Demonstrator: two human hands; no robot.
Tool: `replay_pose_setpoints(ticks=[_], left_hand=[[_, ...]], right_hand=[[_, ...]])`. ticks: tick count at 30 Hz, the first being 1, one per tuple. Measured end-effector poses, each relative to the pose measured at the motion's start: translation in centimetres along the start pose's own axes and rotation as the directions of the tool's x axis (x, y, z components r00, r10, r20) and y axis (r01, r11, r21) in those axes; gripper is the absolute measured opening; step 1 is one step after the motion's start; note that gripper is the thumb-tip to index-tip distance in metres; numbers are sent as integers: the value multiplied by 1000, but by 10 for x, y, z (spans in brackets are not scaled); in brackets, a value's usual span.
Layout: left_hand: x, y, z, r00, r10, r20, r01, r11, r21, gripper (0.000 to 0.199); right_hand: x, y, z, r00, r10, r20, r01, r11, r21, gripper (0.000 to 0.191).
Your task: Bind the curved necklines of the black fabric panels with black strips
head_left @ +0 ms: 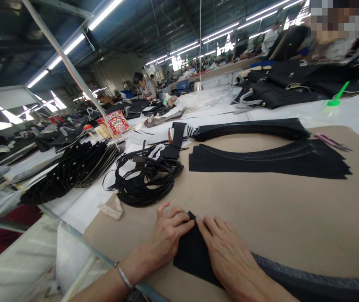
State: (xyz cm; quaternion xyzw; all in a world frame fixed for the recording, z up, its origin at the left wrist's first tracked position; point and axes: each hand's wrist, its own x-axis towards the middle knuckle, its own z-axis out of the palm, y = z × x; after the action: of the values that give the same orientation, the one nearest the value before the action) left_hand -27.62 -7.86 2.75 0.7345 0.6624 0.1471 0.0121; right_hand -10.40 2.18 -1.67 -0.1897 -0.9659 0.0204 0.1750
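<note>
A long curved piece of black fabric [193, 256] lies at the near edge of the tan work surface, its strip running off to the lower right. With fingers bent and pressed together, my left hand [167, 231] pinches the fabric's upper corner. My right hand [226, 247] is closed over the same piece, its fingertips at that corner beside the left fingers and its palm covering the middle of the fabric. The right thumb is hidden. Farther back, a fanned stack of black curved pieces [261, 164] lies flat, with a second stack [248, 128] behind it.
Left of the stacks sits a coil of black strips [149, 180], with a cloth scrap [113, 208] near it. Pink-handled snips [333, 141] and a green-tipped bottle [333, 109] are at the right. A pale pole [72, 71] slants down at left. Black bags [280, 90] fill the back right.
</note>
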Motion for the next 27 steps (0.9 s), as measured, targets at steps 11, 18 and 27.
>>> replay_pose_setpoints(ticks=[11, 18, 27], left_hand=[[-6, 0, 3, 998, -39, -55, 39, 999, -5, 55], [-9, 0, 4, 998, -50, -49, 50, 999, -3, 45], [-13, 2, 3, 998, -41, -41, 41, 999, 5, 48]], right_hand=[[11, -2, -10, 990, 17, 139, -24, 999, 44, 53], [6, -4, 2, 996, 15, 86, -14, 1000, -9, 57], [5, -10, 8, 1000, 5, -11, -6, 999, -41, 58]])
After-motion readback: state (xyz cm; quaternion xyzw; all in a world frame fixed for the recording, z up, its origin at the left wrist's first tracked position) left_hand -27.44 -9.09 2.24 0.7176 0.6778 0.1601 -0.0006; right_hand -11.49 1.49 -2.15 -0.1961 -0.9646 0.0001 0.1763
